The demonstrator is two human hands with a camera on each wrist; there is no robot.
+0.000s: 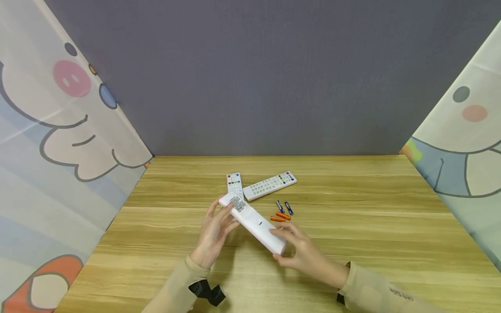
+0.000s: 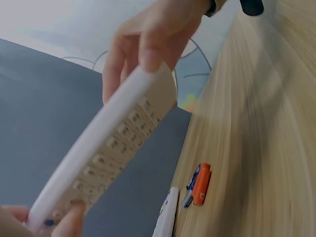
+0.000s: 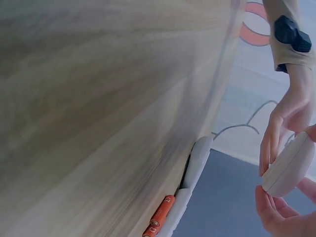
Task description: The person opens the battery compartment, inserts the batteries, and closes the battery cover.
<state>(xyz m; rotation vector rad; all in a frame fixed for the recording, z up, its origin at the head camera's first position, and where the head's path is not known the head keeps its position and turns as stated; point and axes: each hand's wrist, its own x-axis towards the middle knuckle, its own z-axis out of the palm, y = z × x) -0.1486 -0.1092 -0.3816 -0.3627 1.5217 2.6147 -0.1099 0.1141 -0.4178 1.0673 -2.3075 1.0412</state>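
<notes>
Both hands hold a white remote control (image 1: 256, 224) above the table, its back turned up in the head view. My left hand (image 1: 213, 234) grips the far-left end, where a printed label shows. At the near-right end my right hand (image 1: 301, 248) pinches the remote between thumb and fingers. The left wrist view shows the buttoned face of the remote (image 2: 118, 138) underneath. Just beyond the right hand lie two orange batteries (image 1: 278, 219) and two blue batteries (image 1: 288, 208).
Two more white remotes lie face up behind the held one: a smaller remote (image 1: 234, 179) and a longer remote (image 1: 270, 186) set at a slant. The wooden table (image 1: 372, 217) meets a dark grey panel (image 1: 274, 87) at the back. Cartoon-printed sheets (image 1: 31, 174) stand at both sides.
</notes>
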